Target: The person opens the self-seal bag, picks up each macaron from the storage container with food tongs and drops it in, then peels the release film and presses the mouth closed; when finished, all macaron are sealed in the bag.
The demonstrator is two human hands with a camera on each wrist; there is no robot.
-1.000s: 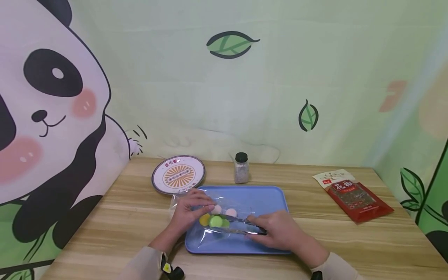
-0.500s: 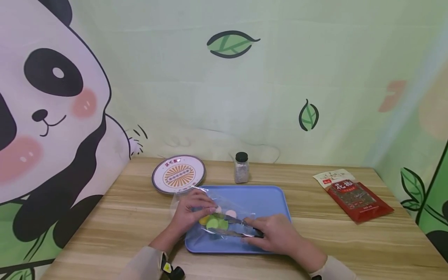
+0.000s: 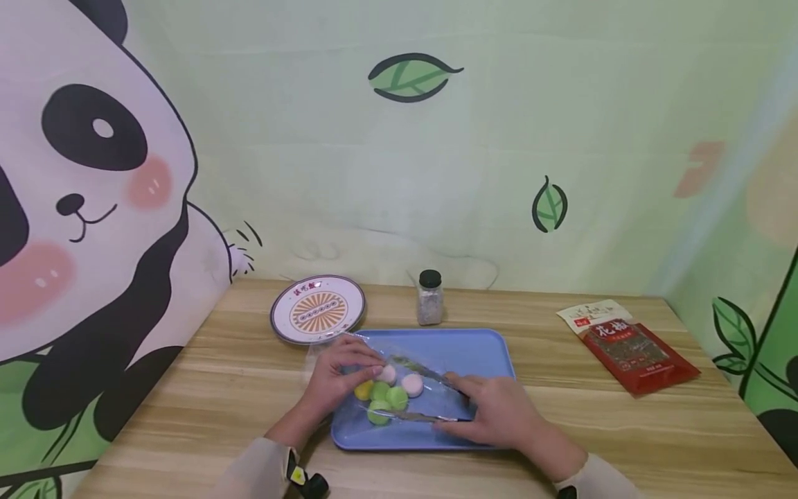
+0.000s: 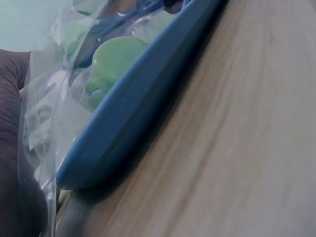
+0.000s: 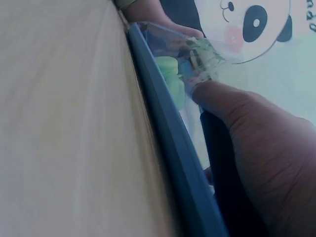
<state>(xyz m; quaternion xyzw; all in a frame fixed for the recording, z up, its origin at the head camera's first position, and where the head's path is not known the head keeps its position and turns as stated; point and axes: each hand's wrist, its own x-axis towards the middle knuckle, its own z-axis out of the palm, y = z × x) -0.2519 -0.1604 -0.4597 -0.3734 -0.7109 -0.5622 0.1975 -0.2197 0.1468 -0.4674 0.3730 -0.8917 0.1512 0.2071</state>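
Note:
My left hand (image 3: 339, 371) pinches a clear plastic bag (image 3: 319, 355) over the left part of a blue tray (image 3: 467, 346). My right hand (image 3: 499, 412) holds dark-handled tongs (image 3: 420, 417), whose arms stand wide apart and reach into the bag. Between and beside the tong tips lie several round, macaron-like sweets: green macarons (image 3: 397, 398), a yellow macaron (image 3: 364, 390) and pale pink macarons (image 3: 412, 385). The fingers of my left hand partly cover one pink piece. In the left wrist view, a green macaron (image 4: 118, 58) shows behind the tray's rim.
A patterned plate (image 3: 293, 291) stands behind the tray on the left. Behind the tray's middle is a small black-capped jar (image 3: 430, 305). A red spice packet (image 3: 642, 357) lies on the right of the wooden table (image 3: 206, 395).
The tongs' arms have spread from around the green macarons. These now lie loose and further apart, one nearer the tray's front edge. My left hand stays almost still.

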